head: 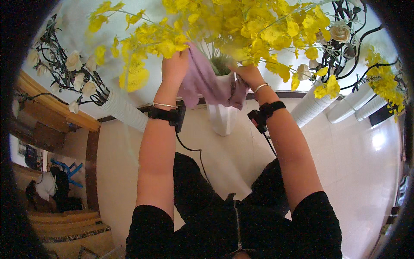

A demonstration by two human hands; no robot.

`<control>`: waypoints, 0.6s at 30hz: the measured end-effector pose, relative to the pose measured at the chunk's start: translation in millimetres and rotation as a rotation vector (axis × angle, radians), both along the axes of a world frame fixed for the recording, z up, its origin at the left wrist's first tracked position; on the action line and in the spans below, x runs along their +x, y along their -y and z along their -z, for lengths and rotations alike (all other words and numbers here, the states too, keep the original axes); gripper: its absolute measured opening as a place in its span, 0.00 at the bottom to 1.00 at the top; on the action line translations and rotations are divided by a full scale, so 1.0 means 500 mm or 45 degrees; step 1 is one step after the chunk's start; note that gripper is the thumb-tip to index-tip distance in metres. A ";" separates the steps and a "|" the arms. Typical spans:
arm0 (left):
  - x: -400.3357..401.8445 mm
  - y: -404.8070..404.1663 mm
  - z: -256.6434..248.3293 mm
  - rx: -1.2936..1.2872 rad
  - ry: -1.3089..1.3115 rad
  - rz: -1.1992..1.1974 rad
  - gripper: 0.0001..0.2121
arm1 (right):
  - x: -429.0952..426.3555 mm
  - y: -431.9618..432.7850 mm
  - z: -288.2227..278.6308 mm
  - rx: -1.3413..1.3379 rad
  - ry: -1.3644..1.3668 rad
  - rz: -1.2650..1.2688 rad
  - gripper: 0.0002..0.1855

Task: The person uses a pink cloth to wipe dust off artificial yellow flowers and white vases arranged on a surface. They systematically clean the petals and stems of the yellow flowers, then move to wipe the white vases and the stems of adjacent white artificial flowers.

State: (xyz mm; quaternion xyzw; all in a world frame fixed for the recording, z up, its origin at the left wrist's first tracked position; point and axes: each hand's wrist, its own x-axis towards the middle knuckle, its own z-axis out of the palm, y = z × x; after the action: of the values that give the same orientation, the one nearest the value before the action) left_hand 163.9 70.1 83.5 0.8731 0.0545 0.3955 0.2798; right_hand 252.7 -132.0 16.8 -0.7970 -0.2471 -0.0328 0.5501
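Yellow artificial flowers (223, 22) stand in a white vase (223, 119) on the floor in front of me. A mauve cloth (207, 77) hangs across the vase's upper part, with one end raised on the left. My left hand (175, 66) grips that raised end among the lower blossoms, its fingertips partly hidden by petals. On the other side of the vase, my right hand (248, 75) is at its rim, beside the cloth's right end; flowers hide part of the fingers, so its hold on the cloth is unclear.
White ribbed vases with cream artificial roses stand on the left (124, 108) and right (312, 106). Farther right are more white vases (351, 103) with yellow flowers. A white wall rises behind. At the far left, a person (45, 186) is beyond a wooden-framed opening, near wooden steps (68, 223).
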 end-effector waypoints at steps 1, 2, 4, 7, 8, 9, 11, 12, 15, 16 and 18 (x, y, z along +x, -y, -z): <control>0.005 -0.010 0.006 0.067 -0.017 0.052 0.12 | 0.007 -0.009 -0.004 0.015 0.078 -0.002 0.27; 0.008 -0.012 0.024 0.012 -0.093 0.102 0.12 | 0.014 -0.015 -0.007 -0.040 -0.090 0.005 0.26; 0.013 -0.016 0.082 -0.091 -0.235 0.194 0.12 | 0.042 -0.035 0.017 0.097 -0.031 -0.036 0.24; 0.016 -0.004 0.141 -0.067 -0.063 0.421 0.13 | 0.065 -0.035 0.026 0.248 -0.252 -0.048 0.20; 0.011 -0.003 0.143 -0.256 -0.151 0.402 0.13 | 0.065 -0.034 0.024 0.284 -0.359 -0.041 0.20; -0.002 0.001 0.132 -0.447 -0.237 0.380 0.15 | 0.063 -0.037 0.020 0.319 -0.466 -0.038 0.19; -0.007 0.002 0.136 -0.829 -0.245 0.416 0.16 | 0.063 -0.037 0.010 0.339 -0.485 -0.059 0.17; -0.010 -0.012 0.158 -1.015 -0.153 0.452 0.17 | 0.042 -0.048 -0.009 0.364 -0.496 -0.096 0.17; 0.006 -0.001 0.168 -1.341 -0.085 0.589 0.17 | 0.068 -0.046 -0.001 0.370 -0.421 -0.075 0.18; 0.010 0.000 0.167 -1.411 -0.095 0.619 0.17 | 0.062 -0.046 0.001 0.413 -0.388 -0.107 0.18; 0.022 -0.003 0.153 -1.303 -0.146 0.660 0.18 | 0.074 -0.044 -0.003 0.295 -0.469 -0.198 0.19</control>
State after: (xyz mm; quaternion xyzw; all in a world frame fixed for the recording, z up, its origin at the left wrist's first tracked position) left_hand 174.9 71.8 7.0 0.6314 0.0384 0.1895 0.7510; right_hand 289.8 -110.0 18.5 -0.6996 -0.1977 0.1276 0.6747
